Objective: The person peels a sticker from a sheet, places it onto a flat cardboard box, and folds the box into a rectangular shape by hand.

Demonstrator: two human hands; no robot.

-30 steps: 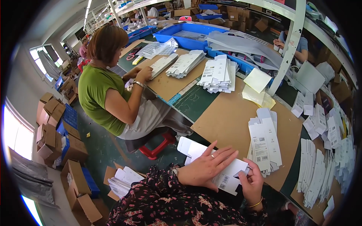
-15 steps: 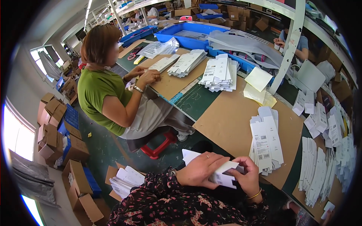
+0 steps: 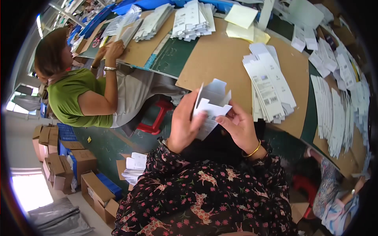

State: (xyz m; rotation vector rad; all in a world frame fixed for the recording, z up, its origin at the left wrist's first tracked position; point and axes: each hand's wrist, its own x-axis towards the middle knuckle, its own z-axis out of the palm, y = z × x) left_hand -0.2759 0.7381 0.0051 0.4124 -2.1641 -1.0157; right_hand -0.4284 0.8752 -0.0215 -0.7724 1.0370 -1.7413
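Observation:
A white printed carton [image 3: 208, 108], squared open with its top flaps sticking up, is held between my hands above my lap. My left hand [image 3: 185, 122] grips its left side, thumb across the front panel. On the right side, my right hand [image 3: 240, 128] pinches the carton, thumb near its front edge. A fanned stack of flat white cartons [image 3: 271, 84] lies on the brown cardboard sheet [image 3: 212, 59] just beyond my right hand. The carton's lower end is partly hidden by my fingers.
At the left, a co-worker in a green top [image 3: 78, 98] sits handling cartons at the table. More flat carton stacks [image 3: 193, 19] lie at the far side. Folded cartons [image 3: 334, 114] crowd the right. A red stool [image 3: 155, 116] and brown boxes [image 3: 94, 192] stand on the floor.
The carton has gone from flattened and tilted to opened out with its flaps upward. Both hands have raised it, and the view has shifted toward my lap and right.

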